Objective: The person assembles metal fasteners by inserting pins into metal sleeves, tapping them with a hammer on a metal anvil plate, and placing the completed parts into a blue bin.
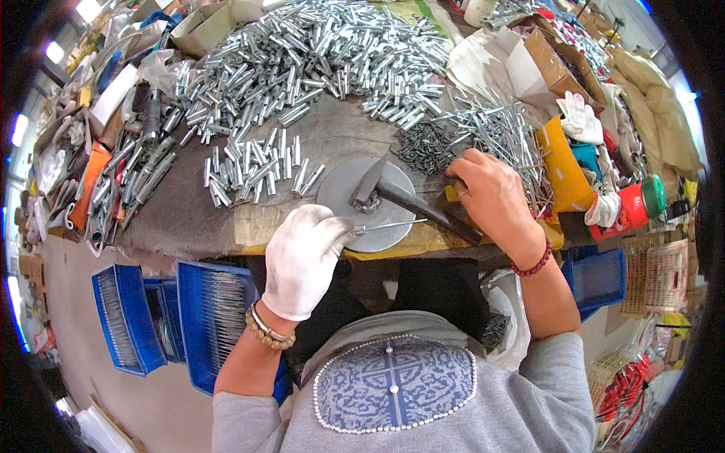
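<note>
My left hand (302, 260), in a white glove, is closed on a thin metal rod (396, 224) that points right over the near edge of a round grey metal plate (336, 189). A hammer (419, 202) lies across the plate, its head near the middle and its dark handle reaching to the lower right. My bare right hand (495, 196) is beside a heap of small dark pins (423, 149); its fingers are curled together, and what they hold, if anything, cannot be made out. A small yellow piece (453, 192) shows just under these fingers.
A large heap of shiny metal tubes (325, 57) covers the back of the table, with a smaller group (260, 166) nearer. Thin rods (502, 128) lie at right by a yellow box (566, 166) and a red jar (627, 211). Blue bins (200, 332) stand below left.
</note>
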### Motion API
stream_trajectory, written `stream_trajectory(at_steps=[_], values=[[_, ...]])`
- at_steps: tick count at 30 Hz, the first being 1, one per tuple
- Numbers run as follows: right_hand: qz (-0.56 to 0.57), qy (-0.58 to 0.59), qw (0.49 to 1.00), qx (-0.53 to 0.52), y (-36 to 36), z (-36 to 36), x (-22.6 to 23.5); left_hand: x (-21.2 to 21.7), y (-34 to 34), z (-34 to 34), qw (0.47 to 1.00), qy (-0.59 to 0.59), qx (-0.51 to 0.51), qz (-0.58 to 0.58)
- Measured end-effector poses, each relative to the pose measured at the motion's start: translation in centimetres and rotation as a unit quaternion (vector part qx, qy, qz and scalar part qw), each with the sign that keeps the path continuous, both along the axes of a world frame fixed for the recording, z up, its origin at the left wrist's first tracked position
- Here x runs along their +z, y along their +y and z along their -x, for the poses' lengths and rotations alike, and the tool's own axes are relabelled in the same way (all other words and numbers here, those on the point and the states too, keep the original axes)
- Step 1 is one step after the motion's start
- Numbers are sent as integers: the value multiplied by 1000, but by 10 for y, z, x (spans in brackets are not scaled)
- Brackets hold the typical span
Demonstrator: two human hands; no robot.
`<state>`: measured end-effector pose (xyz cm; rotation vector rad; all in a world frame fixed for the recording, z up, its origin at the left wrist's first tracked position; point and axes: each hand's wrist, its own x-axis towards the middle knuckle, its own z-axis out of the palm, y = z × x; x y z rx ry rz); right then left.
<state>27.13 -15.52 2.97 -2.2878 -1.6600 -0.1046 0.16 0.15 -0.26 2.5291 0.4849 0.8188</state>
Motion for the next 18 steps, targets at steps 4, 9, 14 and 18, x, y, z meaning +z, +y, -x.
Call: stream_trajectory(at_steps=[4,9,14,18], values=[[34,-65,997,18,5,5,1,3,0,0,1000,6,-2,2],[-35,62,997,4,10,14,10,0,0,0,1000,5,7,-5],[-150,375,909,108,13,65,1,-1,-1,1,1000,5,5,-15],[-199,244,936,160,27,80,-20,-3,-1,0,1000,-1,18,-18]])
